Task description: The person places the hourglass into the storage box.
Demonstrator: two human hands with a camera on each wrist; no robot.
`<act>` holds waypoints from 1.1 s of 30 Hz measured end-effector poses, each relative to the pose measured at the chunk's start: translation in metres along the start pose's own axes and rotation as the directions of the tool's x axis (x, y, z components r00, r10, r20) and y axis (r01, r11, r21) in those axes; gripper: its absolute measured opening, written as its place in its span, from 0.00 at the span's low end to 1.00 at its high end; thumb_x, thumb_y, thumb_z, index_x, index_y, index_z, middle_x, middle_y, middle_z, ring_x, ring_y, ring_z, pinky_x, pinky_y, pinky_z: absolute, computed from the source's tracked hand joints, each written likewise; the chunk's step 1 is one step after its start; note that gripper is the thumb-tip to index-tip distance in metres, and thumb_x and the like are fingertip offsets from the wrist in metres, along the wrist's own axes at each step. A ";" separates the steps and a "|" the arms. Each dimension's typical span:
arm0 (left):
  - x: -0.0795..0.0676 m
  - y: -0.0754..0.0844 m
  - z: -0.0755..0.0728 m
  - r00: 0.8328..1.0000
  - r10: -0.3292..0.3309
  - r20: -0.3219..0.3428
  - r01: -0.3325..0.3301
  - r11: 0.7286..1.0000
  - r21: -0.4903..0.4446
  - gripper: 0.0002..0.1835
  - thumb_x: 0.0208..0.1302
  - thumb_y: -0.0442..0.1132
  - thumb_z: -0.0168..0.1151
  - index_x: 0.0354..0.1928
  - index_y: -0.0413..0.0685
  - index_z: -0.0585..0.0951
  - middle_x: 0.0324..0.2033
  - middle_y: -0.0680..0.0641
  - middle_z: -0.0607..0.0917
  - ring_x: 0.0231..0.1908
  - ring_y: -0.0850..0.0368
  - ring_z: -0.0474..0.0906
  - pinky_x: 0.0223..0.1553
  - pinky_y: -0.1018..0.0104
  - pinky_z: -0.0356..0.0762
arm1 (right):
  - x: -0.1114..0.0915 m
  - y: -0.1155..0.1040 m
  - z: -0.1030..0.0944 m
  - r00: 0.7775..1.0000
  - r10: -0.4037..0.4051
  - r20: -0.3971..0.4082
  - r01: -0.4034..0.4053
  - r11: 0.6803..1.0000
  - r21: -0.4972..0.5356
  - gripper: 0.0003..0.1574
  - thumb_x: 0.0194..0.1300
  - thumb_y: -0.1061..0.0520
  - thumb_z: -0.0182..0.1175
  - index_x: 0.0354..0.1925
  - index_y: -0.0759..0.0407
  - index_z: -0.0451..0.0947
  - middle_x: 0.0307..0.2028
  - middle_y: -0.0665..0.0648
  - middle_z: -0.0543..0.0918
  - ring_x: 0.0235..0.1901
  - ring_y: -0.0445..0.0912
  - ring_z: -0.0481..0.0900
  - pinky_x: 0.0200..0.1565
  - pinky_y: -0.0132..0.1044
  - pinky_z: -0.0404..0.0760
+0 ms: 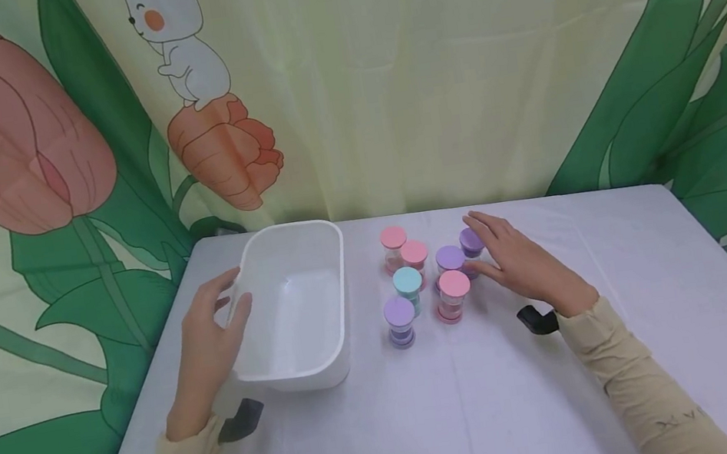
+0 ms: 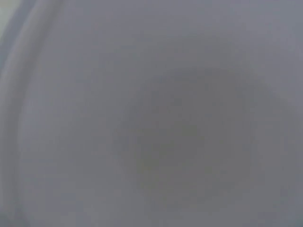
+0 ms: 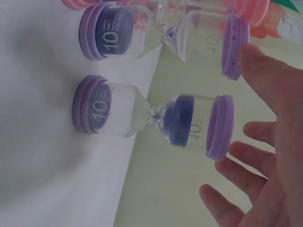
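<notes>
My right hand (image 1: 527,258) reaches over purple-capped hourglasses, fingers spread and thumb apart. In the right wrist view, its fingertips come close to the purple cap of an hourglass (image 3: 177,120) with dark sand in its upper bulb. The thumb tip overlaps the cap of another purple hourglass (image 3: 113,30), whose sand lies in the lower bulb. Both are marked 10. At the left, my left hand (image 1: 202,350) is at the side of a white plastic bin (image 1: 337,362), thumb and fingers loosely extended by its rim. Only blurred white bin surface (image 2: 94,113) fills the left wrist view.
Other hourglasses stand upright right of the bin: a front purple one (image 1: 401,322), a teal one (image 1: 408,283) and pink ones, including a front one (image 1: 454,295). A white cloth covers the table (image 1: 432,419). A printed curtain (image 1: 422,95) hangs behind.
</notes>
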State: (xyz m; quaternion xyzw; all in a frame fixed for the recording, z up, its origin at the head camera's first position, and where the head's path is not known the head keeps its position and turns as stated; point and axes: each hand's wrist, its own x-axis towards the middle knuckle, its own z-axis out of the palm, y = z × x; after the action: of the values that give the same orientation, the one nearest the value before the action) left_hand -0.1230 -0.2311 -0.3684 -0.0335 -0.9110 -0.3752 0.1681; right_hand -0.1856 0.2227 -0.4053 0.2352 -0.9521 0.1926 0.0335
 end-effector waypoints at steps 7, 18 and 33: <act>0.005 -0.016 -0.001 0.989 -0.141 0.033 0.144 0.981 -0.129 0.25 0.73 0.43 0.56 0.69 0.46 0.70 0.64 0.41 0.76 0.64 0.43 0.72 0.62 0.46 0.73 | 0.001 0.004 0.000 0.999 -0.011 0.041 0.010 1.000 0.026 0.50 0.66 0.48 0.65 0.75 0.63 0.52 0.74 0.67 0.56 0.73 0.62 0.55 0.69 0.60 0.60; 0.010 -0.014 0.005 0.947 -0.312 0.076 0.321 0.916 -0.242 0.26 0.73 0.45 0.56 0.70 0.49 0.69 0.65 0.42 0.75 0.66 0.47 0.70 0.64 0.46 0.71 | 0.007 0.010 0.005 0.999 -0.014 0.033 0.013 1.000 0.022 0.40 0.68 0.55 0.64 0.72 0.62 0.60 0.69 0.64 0.64 0.69 0.59 0.63 0.66 0.59 0.67; 0.015 -0.020 0.015 0.899 -0.435 0.056 0.430 0.848 -0.309 0.23 0.72 0.39 0.52 0.68 0.50 0.71 0.62 0.43 0.77 0.63 0.48 0.73 0.58 0.48 0.77 | 0.014 0.022 0.015 0.992 -0.076 -0.101 0.090 0.985 0.150 0.33 0.62 0.64 0.67 0.64 0.63 0.69 0.58 0.60 0.74 0.56 0.54 0.77 0.58 0.54 0.77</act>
State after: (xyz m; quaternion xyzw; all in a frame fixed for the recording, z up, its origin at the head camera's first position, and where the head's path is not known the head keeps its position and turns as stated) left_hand -0.1449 -0.2360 -0.3873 0.1490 -0.8224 -0.5434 0.0792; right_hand -0.2074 0.2288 -0.4250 0.2672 -0.9210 0.2751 0.0683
